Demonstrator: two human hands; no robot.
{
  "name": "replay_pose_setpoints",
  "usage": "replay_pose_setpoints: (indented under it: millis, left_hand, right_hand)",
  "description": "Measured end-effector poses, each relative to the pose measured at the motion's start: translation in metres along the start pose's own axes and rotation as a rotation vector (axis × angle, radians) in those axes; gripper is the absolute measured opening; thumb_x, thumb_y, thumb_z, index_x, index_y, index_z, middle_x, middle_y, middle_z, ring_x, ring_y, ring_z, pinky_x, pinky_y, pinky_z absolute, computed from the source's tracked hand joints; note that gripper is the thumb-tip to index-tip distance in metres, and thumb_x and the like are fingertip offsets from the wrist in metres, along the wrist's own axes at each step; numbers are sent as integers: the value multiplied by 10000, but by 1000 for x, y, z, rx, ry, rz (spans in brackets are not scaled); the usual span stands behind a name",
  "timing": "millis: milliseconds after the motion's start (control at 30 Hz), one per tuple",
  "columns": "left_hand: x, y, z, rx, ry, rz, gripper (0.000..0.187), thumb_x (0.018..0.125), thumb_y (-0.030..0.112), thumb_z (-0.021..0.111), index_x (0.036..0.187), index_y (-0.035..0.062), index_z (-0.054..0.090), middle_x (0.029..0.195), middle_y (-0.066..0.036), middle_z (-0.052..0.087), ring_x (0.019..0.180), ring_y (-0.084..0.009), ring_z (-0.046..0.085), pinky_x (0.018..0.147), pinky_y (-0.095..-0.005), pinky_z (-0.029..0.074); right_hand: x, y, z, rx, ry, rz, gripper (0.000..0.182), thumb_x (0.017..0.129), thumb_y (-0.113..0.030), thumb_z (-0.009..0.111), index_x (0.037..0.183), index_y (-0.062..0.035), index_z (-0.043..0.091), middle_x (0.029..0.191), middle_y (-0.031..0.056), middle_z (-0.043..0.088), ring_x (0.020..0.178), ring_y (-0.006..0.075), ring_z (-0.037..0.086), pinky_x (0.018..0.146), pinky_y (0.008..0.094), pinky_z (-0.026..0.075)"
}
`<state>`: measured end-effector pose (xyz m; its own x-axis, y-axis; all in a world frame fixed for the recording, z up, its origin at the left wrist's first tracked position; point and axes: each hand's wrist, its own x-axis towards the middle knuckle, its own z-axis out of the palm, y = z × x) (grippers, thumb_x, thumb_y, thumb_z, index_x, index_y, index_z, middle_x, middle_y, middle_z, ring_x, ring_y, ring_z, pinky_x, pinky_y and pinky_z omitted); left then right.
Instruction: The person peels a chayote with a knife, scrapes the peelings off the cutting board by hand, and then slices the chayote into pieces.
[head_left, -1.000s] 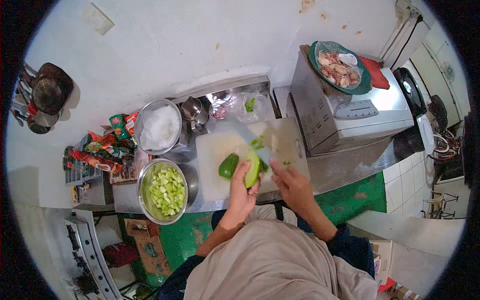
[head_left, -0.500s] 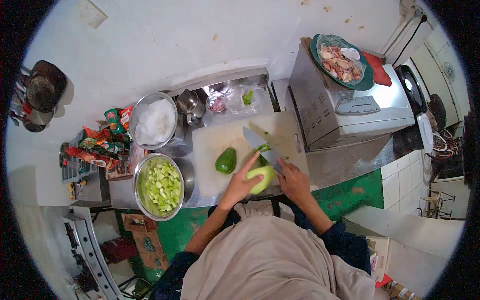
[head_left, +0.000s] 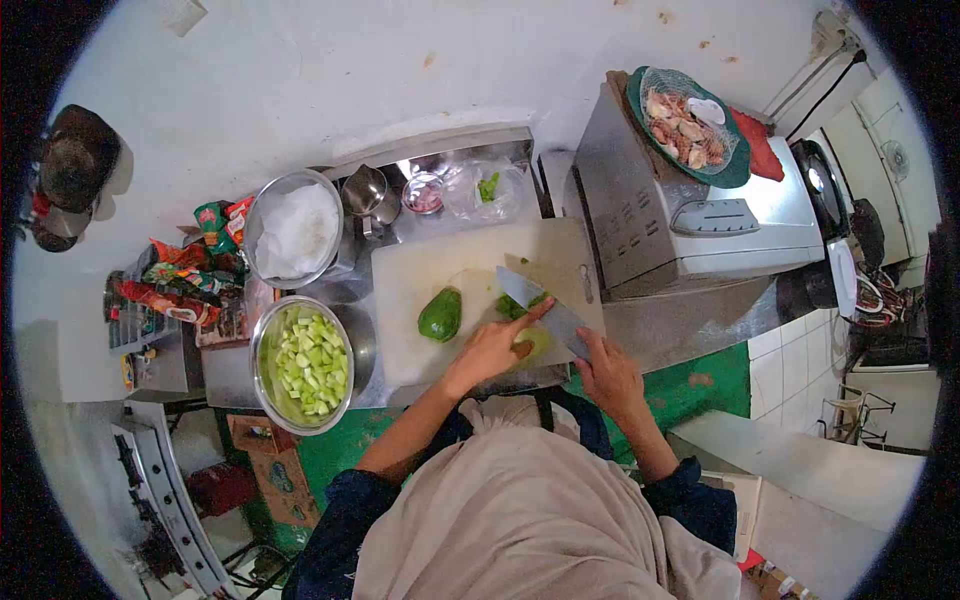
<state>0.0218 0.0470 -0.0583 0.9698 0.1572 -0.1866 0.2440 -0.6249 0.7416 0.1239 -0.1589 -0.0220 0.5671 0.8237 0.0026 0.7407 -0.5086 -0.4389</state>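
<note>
My right hand [head_left: 610, 372] is closed round the handle of a broad-bladed knife [head_left: 564, 327], its blade pointing up and to the left over the white cutting board [head_left: 410, 275]. My left hand [head_left: 492, 352] grips a peeled, pale green chayote [head_left: 536, 346] near the board's front edge, and its index finger reaches to the blade. Part of the chayote is hidden by the fingers. Green peel [head_left: 511, 306] lies beside the blade. Left of my left hand rests a whole, dark green chayote [head_left: 440, 315], apart from both hands.
A steel bowl of pale green cubes [head_left: 312, 365] stands left of the board, with a bowl holding something white [head_left: 297, 232] behind it. A metal cup [head_left: 370, 196], a small dish [head_left: 423, 193] and a plastic bag [head_left: 490, 188] sit behind. A metal appliance [head_left: 640, 215] stands right.
My left hand has lowered the pale chayote toward the board, and its index finger has moved to the blade. The knife has shifted slightly down and right. The whole view has shifted a little.
</note>
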Motion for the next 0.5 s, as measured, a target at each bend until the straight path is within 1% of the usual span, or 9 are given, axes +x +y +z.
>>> replay_pose_setpoints:
  millis: [133, 200, 300, 333, 433, 500]
  left_hand:
    - [6, -1, -14, 11, -61, -92, 798, 813, 159, 605, 1480, 370, 221, 761, -226, 642, 694, -405, 633, 689, -483, 506]
    - [9, -9, -13, 26, -48, -80, 804, 812, 163, 607, 1483, 367, 214, 738, -233, 634, 680, -402, 630, 688, -486, 506]
    - [13, -26, -6, 41, -39, -75, 820, 812, 177, 614, 1495, 336, 188, 744, -248, 630, 702, -412, 629, 715, -495, 501]
    - [14, -33, -1, 45, -39, -75, 828, 812, 184, 616, 1500, 320, 176, 752, -254, 629, 717, -418, 628, 729, -499, 499]
    - [16, -54, 16, 78, 77, -14, 863, 811, 218, 633, 1513, 249, 132, 789, -275, 631, 773, -435, 624, 783, -516, 483]
    - [15, -59, 22, 45, 85, -67, 885, 812, 241, 642, 1516, 206, 106, 822, -282, 636, 814, -455, 613, 814, -522, 468]
  right_hand:
    - [-8, -5, -20, -34, -98, 77, 458, 834, -168, 643, 1252, -90, 472, 989, 160, 633, 876, 352, 630, 701, 445, 511]
    - [-14, 0, -26, -61, -125, 82, 468, 843, -189, 634, 1263, -76, 461, 980, 160, 636, 874, 339, 632, 698, 442, 525]
    - [-22, 5, -40, -24, -82, 79, 447, 812, -156, 664, 1224, -101, 499, 1023, 173, 647, 843, 372, 646, 686, 436, 513]
    - [-24, 5, -47, -5, -91, 103, 442, 812, -155, 666, 1220, -101, 504, 995, 176, 650, 837, 372, 648, 684, 434, 512]
    - [-28, 3, -72, 55, -96, 160, 424, 812, -150, 671, 1206, -98, 522, 915, 185, 658, 807, 368, 650, 675, 424, 508]
    - [-30, 3, -83, 103, -74, 177, 410, 811, -140, 675, 1194, -92, 538, 864, 189, 660, 767, 359, 650, 660, 411, 503]
